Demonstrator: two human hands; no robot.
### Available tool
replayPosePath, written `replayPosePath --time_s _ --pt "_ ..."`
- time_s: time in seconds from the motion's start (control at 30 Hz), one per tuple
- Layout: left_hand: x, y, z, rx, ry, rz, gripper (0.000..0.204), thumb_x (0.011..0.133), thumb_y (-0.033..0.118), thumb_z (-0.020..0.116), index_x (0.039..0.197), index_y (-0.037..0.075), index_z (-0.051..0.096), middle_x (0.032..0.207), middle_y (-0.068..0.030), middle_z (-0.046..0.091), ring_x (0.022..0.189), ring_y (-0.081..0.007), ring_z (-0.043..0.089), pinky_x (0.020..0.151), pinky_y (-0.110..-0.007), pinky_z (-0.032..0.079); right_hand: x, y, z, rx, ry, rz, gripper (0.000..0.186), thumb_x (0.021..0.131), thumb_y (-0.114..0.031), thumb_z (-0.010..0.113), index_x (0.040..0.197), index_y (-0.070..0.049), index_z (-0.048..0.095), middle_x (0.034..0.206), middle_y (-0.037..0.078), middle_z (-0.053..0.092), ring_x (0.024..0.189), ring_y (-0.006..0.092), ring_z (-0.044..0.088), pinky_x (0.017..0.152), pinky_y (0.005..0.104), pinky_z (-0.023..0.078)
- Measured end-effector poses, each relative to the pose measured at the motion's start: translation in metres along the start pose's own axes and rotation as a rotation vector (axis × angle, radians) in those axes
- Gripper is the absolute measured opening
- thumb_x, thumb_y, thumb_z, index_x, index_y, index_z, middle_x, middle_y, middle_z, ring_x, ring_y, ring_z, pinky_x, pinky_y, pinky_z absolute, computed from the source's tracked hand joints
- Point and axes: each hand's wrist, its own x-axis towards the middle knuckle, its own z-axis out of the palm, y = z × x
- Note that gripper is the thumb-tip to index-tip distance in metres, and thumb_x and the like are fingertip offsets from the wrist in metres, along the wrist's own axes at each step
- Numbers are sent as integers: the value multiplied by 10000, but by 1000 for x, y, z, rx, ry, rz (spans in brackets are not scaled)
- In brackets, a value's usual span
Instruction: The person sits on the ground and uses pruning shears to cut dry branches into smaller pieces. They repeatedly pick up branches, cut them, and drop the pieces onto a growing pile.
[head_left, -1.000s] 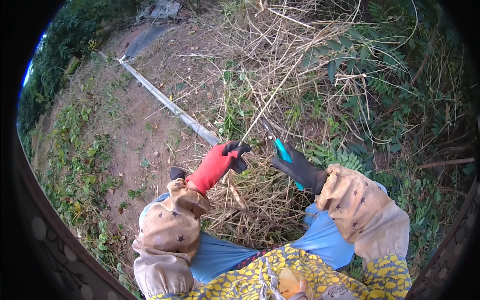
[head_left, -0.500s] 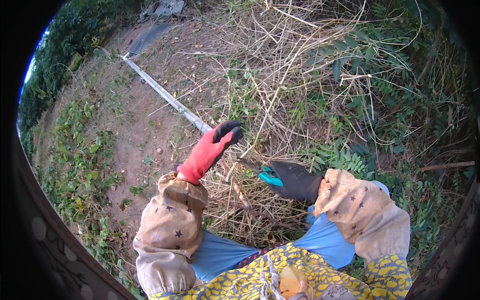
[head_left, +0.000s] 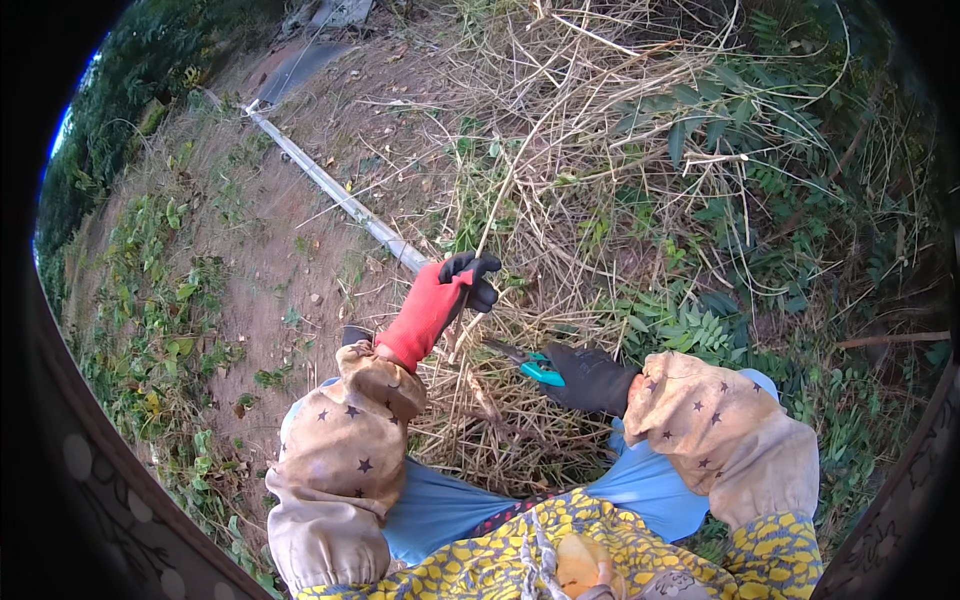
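Note:
My left hand (head_left: 450, 298), in a red glove with black fingers, is closed round a long dry stem (head_left: 503, 198). Its upper part leans up and away into the brush, and its cut-looking lower end shows below the glove. To the right, my right hand (head_left: 590, 378) in a black glove grips pruning shears (head_left: 540, 369) with teal handles. Their dark blades point left toward the stem, a short way apart from my left hand. Whether the blades are parted is too small to tell. Beneath both hands lies a heap of dry stalks (head_left: 510, 440).
A pale pole (head_left: 335, 190) lies slanting across bare soil on the left, near a dark flat sheet (head_left: 300, 70). Tangled dry branches (head_left: 600, 130) rise ahead. Green leafy plants (head_left: 700, 330) grow on the right, and low weeds (head_left: 170, 310) on the left.
My left hand has shifted slightly right and down, and its fingers have closed round the stem, which now stands steeper. The shears in my right hand have moved slightly down and right.

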Motion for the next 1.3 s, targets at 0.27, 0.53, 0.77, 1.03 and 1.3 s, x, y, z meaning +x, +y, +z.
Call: replayPosePath --time_s 0.27,0.53,0.77,1.03,1.3 --pt "-27 -6 4 36 -202 -154 407 996 361 559 1205 19 633 873 -93 699 803 -160 687 761 -308 551 19 10 -38 661 227 4 608 952 -468 583 1269 32 442 1052 188 586 947 227 570 832 396 468" --pt "-43 -17 5 147 -389 -205 356 1009 316 545 1207 32 630 903 -73 706 839 -141 676 786 -297 542 23 -1 -52 642 237 -27 538 955 -423 596 1210 36 478 1049 183 572 941 231 550 843 388 453" --pt "-32 -4 -13 3 -178 -177 428 1020 319 520 1270 -24 578 1064 -120 698 954 -185 679 888 -326 536 19 -5 -51 394 120 63 484 917 -392 636 1188 -27 469 947 183 628 856 324 627 785 444 476" --pt "-3 -3 14 60 -77 72 397 994 245 582 1300 -6 564 1006 -51 688 937 -121 651 869 -258 501 10 -29 -12 -16 -3 -130 472 830 -317 682 1152 -41 474 898 208 661 845 422 656 750 511 494" --pt "-1 -15 -3 8 54 49 333 989 275 582 1190 21 661 800 -31 674 735 -107 643 711 -259 520 5 -15 -5 -60 -174 44 543 843 -360 663 1236 -45 460 1007 227 673 875 427 664 814 511 502"
